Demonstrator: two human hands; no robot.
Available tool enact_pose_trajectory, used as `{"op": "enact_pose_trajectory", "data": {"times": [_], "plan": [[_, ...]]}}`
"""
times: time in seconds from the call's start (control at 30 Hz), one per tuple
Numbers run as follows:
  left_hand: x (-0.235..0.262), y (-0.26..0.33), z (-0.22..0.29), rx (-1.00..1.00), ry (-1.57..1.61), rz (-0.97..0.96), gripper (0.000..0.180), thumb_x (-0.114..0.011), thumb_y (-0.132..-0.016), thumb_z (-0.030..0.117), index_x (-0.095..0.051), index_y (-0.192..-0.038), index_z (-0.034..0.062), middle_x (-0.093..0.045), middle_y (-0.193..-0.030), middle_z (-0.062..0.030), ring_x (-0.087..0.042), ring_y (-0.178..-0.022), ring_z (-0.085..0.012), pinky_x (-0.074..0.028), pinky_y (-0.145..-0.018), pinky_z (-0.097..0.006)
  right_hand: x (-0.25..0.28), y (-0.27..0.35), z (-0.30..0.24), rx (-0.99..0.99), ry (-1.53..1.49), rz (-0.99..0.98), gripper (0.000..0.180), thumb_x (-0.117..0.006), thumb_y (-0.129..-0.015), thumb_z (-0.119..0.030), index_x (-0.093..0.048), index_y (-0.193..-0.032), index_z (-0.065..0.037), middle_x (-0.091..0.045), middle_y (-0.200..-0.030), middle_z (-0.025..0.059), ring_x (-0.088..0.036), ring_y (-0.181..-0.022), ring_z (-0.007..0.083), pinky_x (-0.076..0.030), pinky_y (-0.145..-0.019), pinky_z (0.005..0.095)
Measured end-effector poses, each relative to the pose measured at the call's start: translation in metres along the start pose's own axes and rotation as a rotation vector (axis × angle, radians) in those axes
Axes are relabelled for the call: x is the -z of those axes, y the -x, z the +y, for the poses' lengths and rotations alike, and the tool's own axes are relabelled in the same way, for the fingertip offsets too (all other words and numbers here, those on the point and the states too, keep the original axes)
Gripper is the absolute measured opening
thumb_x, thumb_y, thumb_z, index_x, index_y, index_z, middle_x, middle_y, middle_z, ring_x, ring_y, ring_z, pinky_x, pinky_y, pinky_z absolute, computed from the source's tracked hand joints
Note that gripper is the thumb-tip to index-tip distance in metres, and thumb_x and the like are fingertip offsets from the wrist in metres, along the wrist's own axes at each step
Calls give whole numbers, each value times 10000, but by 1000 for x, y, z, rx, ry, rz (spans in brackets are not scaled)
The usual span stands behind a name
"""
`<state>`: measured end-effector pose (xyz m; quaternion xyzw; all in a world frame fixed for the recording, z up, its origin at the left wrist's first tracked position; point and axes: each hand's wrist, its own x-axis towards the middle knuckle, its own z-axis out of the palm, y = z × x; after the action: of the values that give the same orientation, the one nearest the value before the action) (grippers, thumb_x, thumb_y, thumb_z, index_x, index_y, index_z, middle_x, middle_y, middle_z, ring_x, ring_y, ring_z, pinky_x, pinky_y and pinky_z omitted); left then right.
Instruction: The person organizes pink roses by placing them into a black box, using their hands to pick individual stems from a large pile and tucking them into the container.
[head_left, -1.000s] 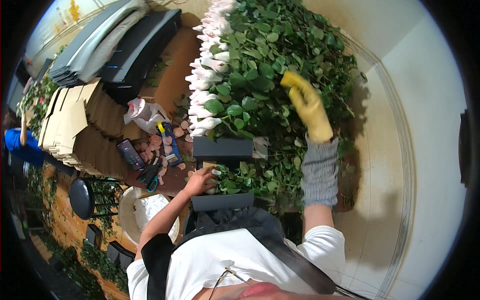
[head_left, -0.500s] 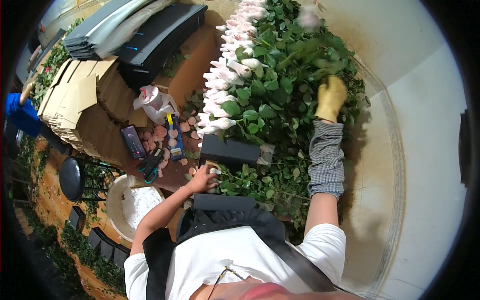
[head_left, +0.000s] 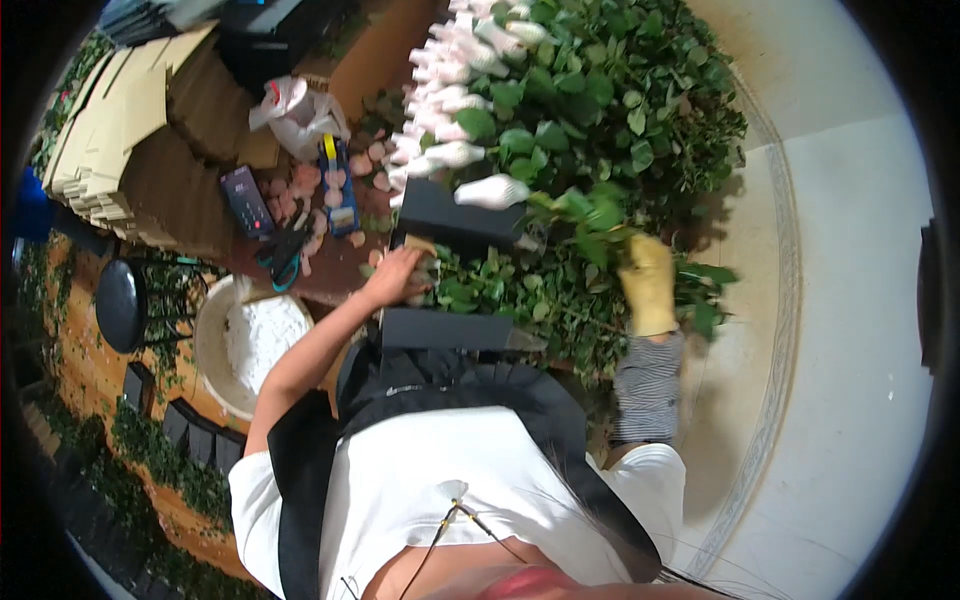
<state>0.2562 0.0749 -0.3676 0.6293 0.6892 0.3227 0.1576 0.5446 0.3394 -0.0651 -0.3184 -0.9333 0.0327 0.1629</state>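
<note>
My right hand (head_left: pixel 650 285), in a yellow glove with a striped sleeve, is closed around the leafy stem of a rose (head_left: pixel 492 191). The rose's head, in a white net sleeve, points left above a black box (head_left: pixel 450 214). My bare left hand (head_left: pixel 398 276) curls over the left end of a bundle of leafy stems (head_left: pixel 500 285), between that box and a nearer black panel (head_left: pixel 447 329). Its fingertips and what they hold are hidden. Beyond lies a big heap of roses (head_left: pixel 600 90), net-covered heads to the left and leaves to the right.
On the left are stacked cardboard pieces (head_left: pixel 110 130), a phone (head_left: pixel 246 200), scissors (head_left: pixel 286 255), a blue tool (head_left: pixel 338 190), a plastic bag (head_left: pixel 298 115) and loose pink petals. Lower down stand a white tub (head_left: pixel 210 345) and a black stool (head_left: pixel 122 305). A pale wall (head_left: pixel 860 300) rises at right.
My right hand has come back from the far heap toward me, bringing a net-covered rose over the near bundle. My left hand keeps its place at the bundle. The whole view has shifted.
</note>
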Motion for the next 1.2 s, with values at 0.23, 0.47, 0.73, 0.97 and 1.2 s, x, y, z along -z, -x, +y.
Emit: {"op": "enact_pose_trajectory", "data": {"times": [0.23, 0.47, 0.73, 0.97, 1.2], "plan": [[7, -1, 6, 26, 31, -70, 637, -801, -870, 306, -546, -1373, 11, -638, -1221, -189, -610, -1104, -400, -511, -926, -517, -192, 83, -28, 101, 263, -376, 97, -660, -849, -144, -732, -870, -84, -708, -834, 110, -698, -807, 331, -559, -728, 442], [23, -14, 21, 3, -351, -208, 575, -798, -816, 340, -629, -1282, 48, -572, -1331, -170, -531, -1192, -375, -490, -946, -480, -249, 108, -18, 10, 333, -256, 111, -637, -792, -114, -740, -780, -78, -707, -786, 123, -690, -774, 313, -526, -692, 453], [17, -24, 12, -46, -396, -202, 701, -839, -729, 482, -618, -1265, 89, -482, -1365, -281, -436, -1314, -473, -359, -1131, -557, -170, 53, 12, -5, -86, -767, 524, -672, -888, -308, -617, -1349, -66, -685, -1247, 203, -635, -1170, 393, -519, -988, 483], [10, -12, 9, 15, -260, -129, 689, -849, -752, 429, -594, -1294, 88, -465, -1378, -258, -458, -1294, -440, -394, -1083, -548, -4, -165, 10, 259, -326, 355, 552, -708, -946, -187, -541, -1460, -74, -618, -1422, 148, -608, -1275, 324, -468, -1101, 407], [9, -9, 13, 41, -183, -22, 672, -867, -733, 428, -609, -1273, 122, -471, -1398, -205, -468, -1299, -411, -405, -1074, -545, -30, -297, 14, -113, 471, -109, 624, -800, -853, -236, -565, -1429, -188, -686, -1257, 158, -661, -1141, 366, -546, -951, 479]]}}
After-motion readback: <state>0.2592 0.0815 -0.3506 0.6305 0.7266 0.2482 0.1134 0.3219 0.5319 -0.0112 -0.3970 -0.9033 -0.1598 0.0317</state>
